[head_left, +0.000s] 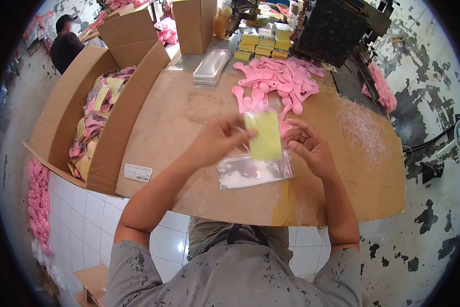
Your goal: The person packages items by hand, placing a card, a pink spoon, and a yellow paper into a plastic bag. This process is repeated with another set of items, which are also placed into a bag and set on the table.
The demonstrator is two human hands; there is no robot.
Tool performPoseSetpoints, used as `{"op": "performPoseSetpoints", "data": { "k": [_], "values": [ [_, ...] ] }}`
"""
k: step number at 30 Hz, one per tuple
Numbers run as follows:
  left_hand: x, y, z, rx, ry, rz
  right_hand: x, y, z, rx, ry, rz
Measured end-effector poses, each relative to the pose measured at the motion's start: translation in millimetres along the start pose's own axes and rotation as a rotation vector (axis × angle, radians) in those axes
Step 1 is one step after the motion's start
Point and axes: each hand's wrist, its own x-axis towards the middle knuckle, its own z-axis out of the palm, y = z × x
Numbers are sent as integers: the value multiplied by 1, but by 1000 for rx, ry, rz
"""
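Note:
My left hand (220,139) pinches the left edge of a yellow-green card (263,135), which is slightly blurred and hangs over the middle of the table. Close to the card's right edge is my right hand (307,147), fingers curled and apart, with nothing clearly held. Below the card, clear plastic bags (253,173) lie flat on the cardboard-covered table (204,197). Just beyond my hands, pink spoons (286,82) form a loose pile, and some spoons reach close to the card. Whether anything else is behind the card is hidden.
An open carton (115,120) with packed pink and yellow items stands left. Behind are clear sleeves (211,66), yellow card stacks (263,41) and a dark machine (332,30). Plastic scraps (363,130) lie right; a white label (138,173) lies left. A person (66,46) is far left.

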Motion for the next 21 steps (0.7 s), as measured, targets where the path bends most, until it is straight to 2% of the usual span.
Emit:
{"op": "performPoseSetpoints", "data": {
  "k": [1,3,5,8,11,14,15,16,17,20,21],
  "values": [
    [1,7,-12,20,81,29,1,4,-7,-75,15,-7],
    [0,13,-47,-19,425,205,0,6,-17,-164,37,3],
    [0,31,-82,-380,781,551,-1,6,-23,-188,49,32],
    [-4,59,-89,-646,858,603,9,6,-30,-360,61,99],
    [9,22,-82,-349,727,453,43,-22,-16,-842,33,-24],
    [15,-2,-48,73,426,157,108,-4,-34,-1382,57,-442],
    [16,-11,-39,213,296,84,137,3,-40,-1377,100,-474],
    [15,-15,-32,492,307,118,169,9,-46,-1371,143,-508],
    [14,-18,-26,772,316,151,200,14,-54,-1498,199,-519],
    [14,-42,-22,878,252,294,284,24,-79,-1862,341,-471],
    [14,-45,-21,907,242,309,305,19,-80,-1940,329,-354]
  ]
}}
